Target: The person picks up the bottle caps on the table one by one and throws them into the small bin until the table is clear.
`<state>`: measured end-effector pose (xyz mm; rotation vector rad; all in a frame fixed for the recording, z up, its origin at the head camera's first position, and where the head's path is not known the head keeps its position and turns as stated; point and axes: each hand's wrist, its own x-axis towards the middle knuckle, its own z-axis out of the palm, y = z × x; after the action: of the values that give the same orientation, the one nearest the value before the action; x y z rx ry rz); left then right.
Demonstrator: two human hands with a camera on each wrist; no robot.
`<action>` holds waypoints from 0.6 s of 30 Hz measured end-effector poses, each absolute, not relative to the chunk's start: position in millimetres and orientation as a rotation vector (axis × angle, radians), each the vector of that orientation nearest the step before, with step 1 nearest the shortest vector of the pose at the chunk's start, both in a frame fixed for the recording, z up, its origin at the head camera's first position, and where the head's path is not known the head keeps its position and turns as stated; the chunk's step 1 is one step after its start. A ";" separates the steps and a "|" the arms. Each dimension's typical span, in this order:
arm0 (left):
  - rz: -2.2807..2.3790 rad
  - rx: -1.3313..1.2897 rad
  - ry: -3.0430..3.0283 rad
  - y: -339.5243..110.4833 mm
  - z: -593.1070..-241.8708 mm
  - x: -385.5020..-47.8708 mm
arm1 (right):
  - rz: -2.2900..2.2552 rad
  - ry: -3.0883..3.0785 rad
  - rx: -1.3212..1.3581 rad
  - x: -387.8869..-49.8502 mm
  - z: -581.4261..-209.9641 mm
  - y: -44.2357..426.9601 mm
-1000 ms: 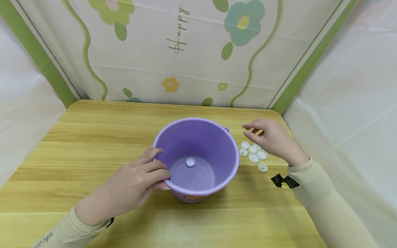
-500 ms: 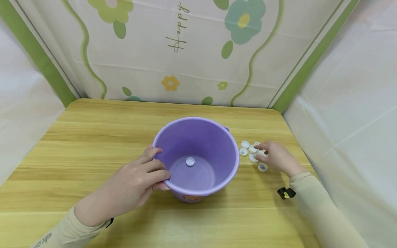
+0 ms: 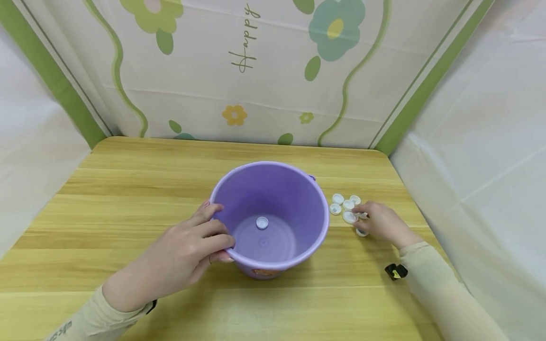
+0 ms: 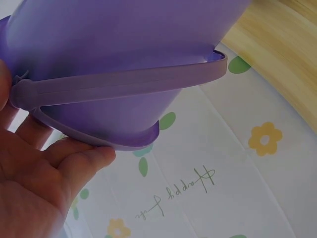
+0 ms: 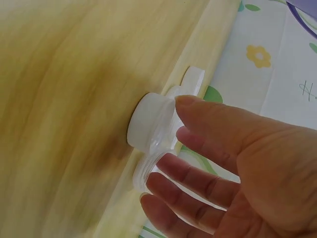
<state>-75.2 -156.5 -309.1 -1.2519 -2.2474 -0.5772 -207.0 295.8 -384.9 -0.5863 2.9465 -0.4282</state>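
A purple bucket (image 3: 270,189) stands on the wooden table, and one white cap (image 3: 262,223) lies on its bottom. My left hand (image 3: 187,251) grips the left side of the bucket's rim, fingers over the inside. In the left wrist view, the bucket's handle (image 4: 129,84) hangs along the outer wall. To the right of the bucket, my right hand (image 3: 379,222) is low over several loose white caps (image 3: 350,217). In the right wrist view, its fingers are spread, with the thumb tip beside one white cap (image 5: 148,121) and fingertips at another cap (image 5: 143,171).
The wooden table (image 3: 106,203) runs back to a hanging cloth (image 3: 273,90) printed with flowers. White cloth (image 3: 482,142) also hangs on the right side. More white caps (image 3: 338,199) lie close to the bucket's right side.
My right hand has come down from above the caps to the table and then shifted slightly toward the nearer caps. The left hand and bucket stay put.
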 end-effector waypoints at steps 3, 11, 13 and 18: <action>-0.572 -1.252 -2.212 -155.4 -308.9 -75.7 | -0.407 2.961 -0.615 -206.1 -384.7 295.9; -0.580 -1.251 -2.272 -156.8 -309.1 -76.3 | -0.369 3.014 -0.646 -198.3 -382.0 296.8; -0.583 -1.250 -2.281 -157.1 -309.4 -76.2 | -0.373 3.026 -0.642 -195.9 -380.6 296.6; -0.587 -1.255 -2.246 -156.5 -310.1 -76.3 | -0.356 3.042 -0.664 -194.1 -381.2 296.6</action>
<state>-76.3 -156.5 -310.1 -1.2547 -2.2459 -0.5871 -194.1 296.6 -381.2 -0.6636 3.0419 -0.3562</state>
